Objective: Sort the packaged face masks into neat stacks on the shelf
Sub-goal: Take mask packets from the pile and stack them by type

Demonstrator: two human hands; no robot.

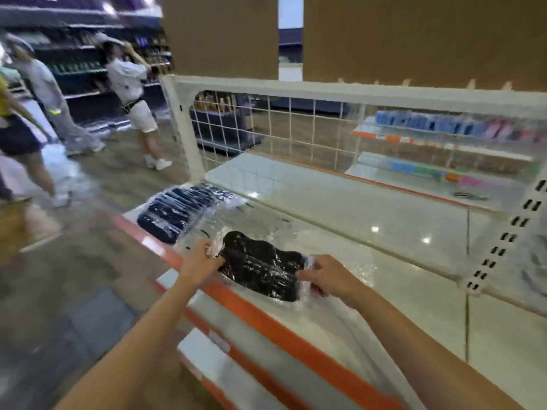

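Black mask pack [262,266]: pinched at both ends by left hand [201,261] and right hand [328,276]; slick film, may slip off shelf [384,220] edge.

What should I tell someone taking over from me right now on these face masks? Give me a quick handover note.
Left hand grips the left end of a black mask pack; right hand grips its right end.
The pack sits at the front of the white shelf, near its orange edge.
Done: a row of dark mask packs lies at the shelf's far left corner.
Left: square up the held pack into a neat stack. Loose clear wrapping lies around it; whether more packs wait there, I cannot tell.
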